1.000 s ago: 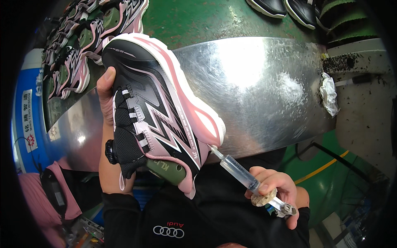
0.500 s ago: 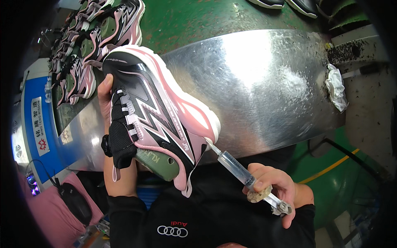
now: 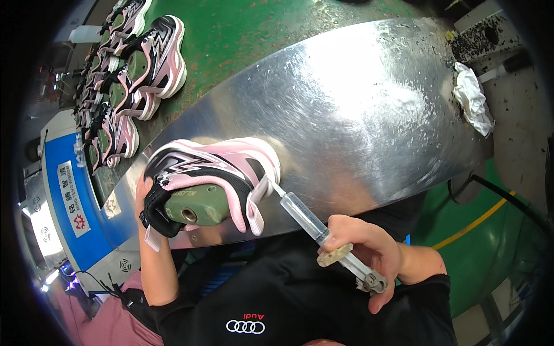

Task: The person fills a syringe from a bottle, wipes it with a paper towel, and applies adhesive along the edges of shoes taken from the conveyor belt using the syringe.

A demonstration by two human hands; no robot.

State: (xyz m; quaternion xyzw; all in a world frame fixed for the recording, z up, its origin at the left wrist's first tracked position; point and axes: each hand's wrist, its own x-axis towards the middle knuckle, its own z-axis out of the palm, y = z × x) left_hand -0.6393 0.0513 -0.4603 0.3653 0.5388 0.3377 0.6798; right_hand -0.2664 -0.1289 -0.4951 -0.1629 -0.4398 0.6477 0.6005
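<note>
A pink, black and white sneaker (image 3: 231, 183) with a green shoe last (image 3: 202, 202) inside it is tilted over the metal worktop's near edge. My left hand (image 3: 143, 193) grips it round the toe end; most of those fingers are hidden behind the shoe. In my right hand (image 3: 372, 248) is a clear syringe (image 3: 304, 218), its fingers closed round the flange and plunger end. The syringe's pale tip meets the sneaker's heel, close to the line between upper and white sole; whether it touches is hard to tell.
Several similar sneakers (image 3: 164, 57) stand in rows on the green surface at far left. The shiny metal worktop (image 3: 346, 155) carries white residue. Crumpled white paper (image 3: 473, 101) lies at its right end. A blue and white machine panel (image 3: 75, 190) stands on the left.
My left hand has lowered and turned the sneaker, so the last's top now faces me. The syringe has shifted left with my right hand, its tip staying by the heel.
</note>
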